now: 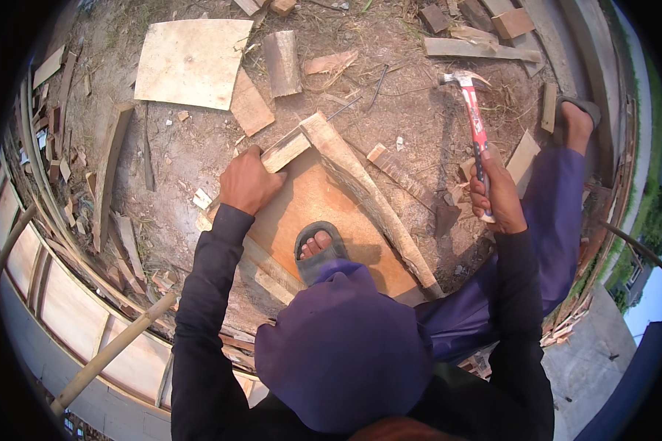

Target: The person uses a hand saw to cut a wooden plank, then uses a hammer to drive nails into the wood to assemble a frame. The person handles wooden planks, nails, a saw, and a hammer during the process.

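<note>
My right hand (502, 192) is wrapped round the lower handle of a claw hammer (474, 117) with a red, white and black grip. Its steel head is raised at the right, apart from the wood. My left hand (248, 181) grips a short wooden batten (287, 150) at the upper left of a wooden frame. That batten meets a long rough-edged wooden strip (375, 202) at the frame's far corner. A brown plywood panel (283, 209) lies inside the frame, and my sandalled foot (318, 245) rests on it. A nail-like rod (344, 108) shows just beyond the corner.
A pale plywood sheet (193, 62) and a wood block (282, 63) lie on the dirt ahead. Offcuts (481, 48) are heaped at the far right. A long plank (112, 176) lies at the left, near a bamboo pole (114, 353). My other foot (577, 121) is far right.
</note>
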The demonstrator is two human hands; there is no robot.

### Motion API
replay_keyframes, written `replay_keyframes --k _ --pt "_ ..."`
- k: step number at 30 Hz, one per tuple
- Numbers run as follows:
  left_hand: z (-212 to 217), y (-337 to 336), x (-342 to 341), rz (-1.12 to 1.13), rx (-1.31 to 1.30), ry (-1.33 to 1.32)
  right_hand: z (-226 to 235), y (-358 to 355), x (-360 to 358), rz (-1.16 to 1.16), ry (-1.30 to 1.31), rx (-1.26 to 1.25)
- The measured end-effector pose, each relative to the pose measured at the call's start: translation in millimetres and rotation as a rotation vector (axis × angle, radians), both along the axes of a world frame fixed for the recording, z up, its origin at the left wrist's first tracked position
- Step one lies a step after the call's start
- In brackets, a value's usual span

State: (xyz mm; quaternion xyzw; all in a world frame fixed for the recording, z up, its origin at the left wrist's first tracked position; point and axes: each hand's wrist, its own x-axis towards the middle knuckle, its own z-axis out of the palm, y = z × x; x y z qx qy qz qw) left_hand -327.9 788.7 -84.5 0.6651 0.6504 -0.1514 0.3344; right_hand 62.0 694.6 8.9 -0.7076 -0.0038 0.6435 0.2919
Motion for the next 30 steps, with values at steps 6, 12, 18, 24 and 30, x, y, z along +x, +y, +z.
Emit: replay_keyframes --k 6,12,18,24,30 --pt "-2 -1 1 0.01 0.011 -0.001 -21 32 19 -0.508 -0.315 0.33" --pt "2 0 0 0.03 -0.011 -0.015 1 7 3 0.015 -0.014 -0.01" --pt "2 -1 2 -0.003 0.012 -0.025 -23 13 25 -0.409 -0.203 0.274" --pt "9 1 0 0.017 -0.028 0.011 11 10 8 0.006 -0.075 0.006" --pt "6 1 4 0.011 -0.026 0.002 -19 17 54 -0.48 -0.301 0.342"
